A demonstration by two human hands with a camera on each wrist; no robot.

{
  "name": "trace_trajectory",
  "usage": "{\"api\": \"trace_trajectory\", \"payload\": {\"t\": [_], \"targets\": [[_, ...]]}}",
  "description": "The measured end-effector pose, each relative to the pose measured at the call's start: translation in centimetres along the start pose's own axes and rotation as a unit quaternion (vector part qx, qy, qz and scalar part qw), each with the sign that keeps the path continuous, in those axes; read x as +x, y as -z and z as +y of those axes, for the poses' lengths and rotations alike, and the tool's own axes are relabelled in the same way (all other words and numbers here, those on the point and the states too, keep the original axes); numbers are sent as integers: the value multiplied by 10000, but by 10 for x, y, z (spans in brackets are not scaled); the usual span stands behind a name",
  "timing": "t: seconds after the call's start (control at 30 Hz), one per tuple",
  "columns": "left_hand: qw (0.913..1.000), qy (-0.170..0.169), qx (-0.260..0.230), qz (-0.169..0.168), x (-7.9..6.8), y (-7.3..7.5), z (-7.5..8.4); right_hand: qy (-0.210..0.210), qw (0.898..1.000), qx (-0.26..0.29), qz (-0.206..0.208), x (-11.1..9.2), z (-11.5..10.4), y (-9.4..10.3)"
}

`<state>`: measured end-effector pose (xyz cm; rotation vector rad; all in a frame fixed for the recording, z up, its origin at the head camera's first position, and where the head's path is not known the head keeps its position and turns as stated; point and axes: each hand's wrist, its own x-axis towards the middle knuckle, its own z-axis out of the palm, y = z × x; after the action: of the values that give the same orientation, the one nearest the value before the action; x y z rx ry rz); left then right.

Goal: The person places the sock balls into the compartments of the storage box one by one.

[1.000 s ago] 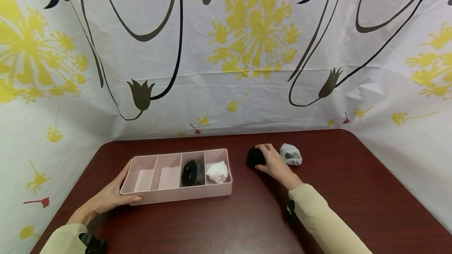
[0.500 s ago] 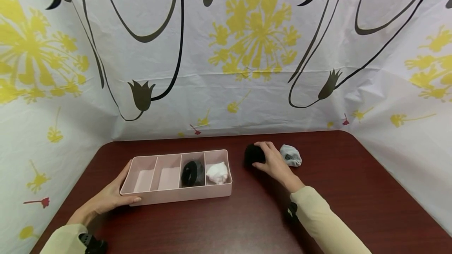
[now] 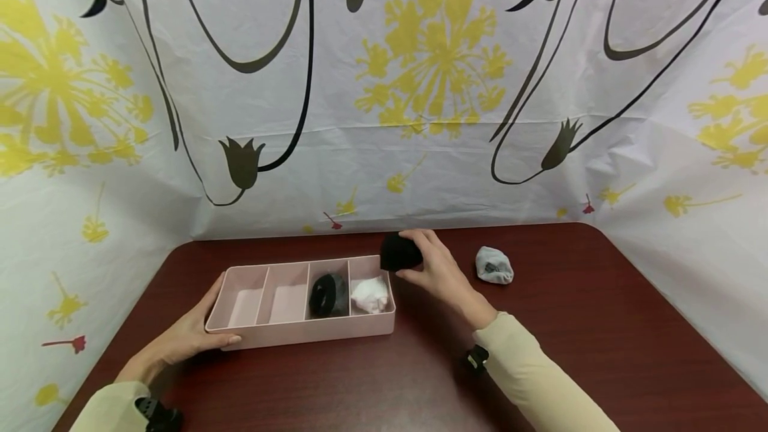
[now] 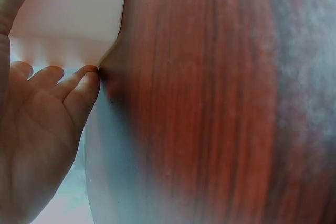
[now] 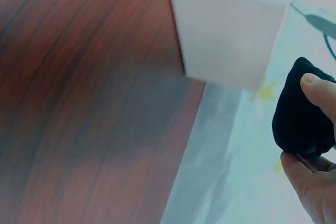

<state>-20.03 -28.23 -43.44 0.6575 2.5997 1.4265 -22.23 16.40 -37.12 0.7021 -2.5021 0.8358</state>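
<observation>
My right hand pinches a balled-up black cloth bundle, thumb and fingers on its sides. It is raised by the back right corner of a pink divided box. In the right wrist view the black bundle shows beside the box's end wall. My left hand holds the box's left end, thumb along the front wall. Fingertips meet the end wall in the left wrist view. Inside the box, a dark rolled bundle and a white cloth bundle fill the two right compartments.
A grey cloth bundle lies on the dark red wooden table, right of my right hand. A white sheet with flower prints hangs behind the table and along both sides.
My right hand has lifted the black bundle off the table and carried it left to the box's right end. The left hand and the box stay put.
</observation>
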Motion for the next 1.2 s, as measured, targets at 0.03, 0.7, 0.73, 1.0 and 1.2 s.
{"api": "trace_trajectory", "payload": {"t": [0.03,0.7,0.73,1.0,1.2], "targets": [[10000,14,29,25,0,0,0,44,10000,19,1,2,-3,-1],[9999,124,46,68,0,-1,0,859,9948,397,-385,29,-61,-42],[9999,129,35,67,0,-1,1,831,9946,416,-456,30,-64,-43],[9998,162,45,99,0,-1,2,917,9918,383,-805,35,-80,-54],[9998,161,51,82,-1,-1,1,1108,9886,474,-906,41,-89,-62]]}}
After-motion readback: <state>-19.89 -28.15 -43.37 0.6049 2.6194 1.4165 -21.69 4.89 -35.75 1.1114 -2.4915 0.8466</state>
